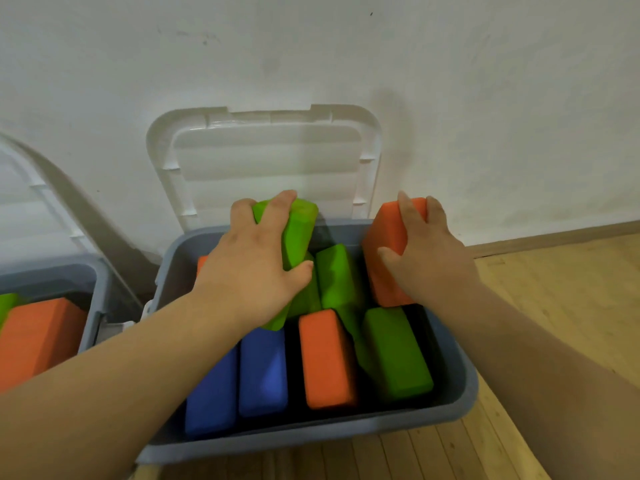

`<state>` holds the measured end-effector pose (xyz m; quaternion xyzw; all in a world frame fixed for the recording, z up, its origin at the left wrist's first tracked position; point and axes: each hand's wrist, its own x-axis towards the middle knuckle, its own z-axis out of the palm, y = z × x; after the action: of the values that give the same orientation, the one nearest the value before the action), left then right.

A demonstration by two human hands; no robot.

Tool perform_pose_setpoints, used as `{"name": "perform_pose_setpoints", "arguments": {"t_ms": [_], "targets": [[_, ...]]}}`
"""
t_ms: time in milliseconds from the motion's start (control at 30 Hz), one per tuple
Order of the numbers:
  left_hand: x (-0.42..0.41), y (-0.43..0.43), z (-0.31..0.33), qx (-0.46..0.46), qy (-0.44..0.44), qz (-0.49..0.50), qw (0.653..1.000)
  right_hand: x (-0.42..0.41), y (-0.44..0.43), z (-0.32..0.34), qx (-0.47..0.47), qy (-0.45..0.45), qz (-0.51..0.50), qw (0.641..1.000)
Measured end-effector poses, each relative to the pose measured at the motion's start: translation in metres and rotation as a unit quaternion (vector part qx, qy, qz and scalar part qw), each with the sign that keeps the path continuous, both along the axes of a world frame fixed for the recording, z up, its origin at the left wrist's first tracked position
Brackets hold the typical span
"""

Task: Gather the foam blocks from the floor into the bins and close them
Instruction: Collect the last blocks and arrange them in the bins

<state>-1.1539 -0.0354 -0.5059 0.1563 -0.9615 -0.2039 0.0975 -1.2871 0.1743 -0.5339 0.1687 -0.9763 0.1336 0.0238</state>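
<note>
A grey bin (450,396) stands open on the wooden floor, its white lid (266,161) leaning back against the wall. Inside lie two blue foam blocks (239,379), an orange one (327,358) and green ones (394,351). My left hand (256,268) grips a green block (299,230) over the bin's far left part. My right hand (426,258) grips an orange block (386,244), tilted at the bin's far right corner.
A second grey bin (88,271) sits at the left, open, holding an orange block (38,334) and a green one. Its white lid (31,209) leans on the wall. The white wall is right behind both bins. Wooden floor (554,306) lies to the right.
</note>
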Motion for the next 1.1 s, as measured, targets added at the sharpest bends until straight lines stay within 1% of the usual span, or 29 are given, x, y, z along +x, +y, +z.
{"name": "perform_pose_setpoints", "arguments": {"t_ms": [133,200,300,400,533,633,667,733,800,833,867,900,933,1000,1033,1100], "targets": [[-0.004,-0.010,0.000,-0.013,0.006,0.018,1.000,-0.025,-0.017,-0.012,0.009,-0.031,-0.004,0.999],[-0.006,-0.015,-0.001,-0.008,0.016,0.014,1.000,-0.031,-0.032,-0.021,0.018,-0.044,0.009,0.999],[-0.007,-0.022,-0.005,0.004,0.025,0.009,1.000,-0.033,-0.059,-0.036,0.050,-0.041,0.036,0.997],[-0.001,-0.027,-0.009,0.020,0.043,0.004,0.999,-0.033,-0.072,-0.044,0.071,-0.042,0.033,0.996],[0.022,-0.037,-0.023,0.098,0.123,0.009,0.987,-0.025,-0.062,-0.044,0.072,-0.040,0.034,0.996],[0.048,-0.042,-0.044,0.122,0.187,0.023,0.974,-0.014,-0.055,-0.033,0.100,-0.043,0.020,0.994],[0.056,-0.044,-0.051,0.121,0.204,0.022,0.971,-0.008,-0.055,-0.029,0.107,-0.023,0.014,0.994],[0.067,-0.046,-0.065,0.118,0.231,0.022,0.966,0.008,-0.050,-0.026,0.094,0.077,0.023,0.992],[0.077,-0.049,-0.076,0.118,0.238,0.028,0.964,0.031,-0.046,-0.030,0.049,0.201,0.090,0.974],[0.082,-0.049,-0.081,0.117,0.237,0.030,0.964,0.043,-0.045,-0.034,0.022,0.237,0.131,0.962],[0.086,-0.049,-0.085,0.119,0.234,0.034,0.964,0.056,-0.045,-0.038,0.010,0.238,0.170,0.956],[0.090,-0.050,-0.088,0.124,0.230,0.038,0.965,0.067,-0.047,-0.042,0.011,0.206,0.203,0.957],[0.093,-0.050,-0.090,0.132,0.224,0.044,0.965,0.076,-0.049,-0.046,0.026,0.145,0.219,0.965],[0.096,-0.051,-0.091,0.149,0.207,0.058,0.965,0.086,-0.051,-0.053,0.090,-0.012,0.198,0.976],[0.096,-0.051,-0.092,0.152,0.198,0.061,0.966,0.088,-0.049,-0.057,0.139,-0.071,0.175,0.972],[0.097,-0.050,-0.095,0.148,0.181,0.060,0.970,0.088,-0.038,-0.062,0.239,-0.125,0.141,0.953]]}}
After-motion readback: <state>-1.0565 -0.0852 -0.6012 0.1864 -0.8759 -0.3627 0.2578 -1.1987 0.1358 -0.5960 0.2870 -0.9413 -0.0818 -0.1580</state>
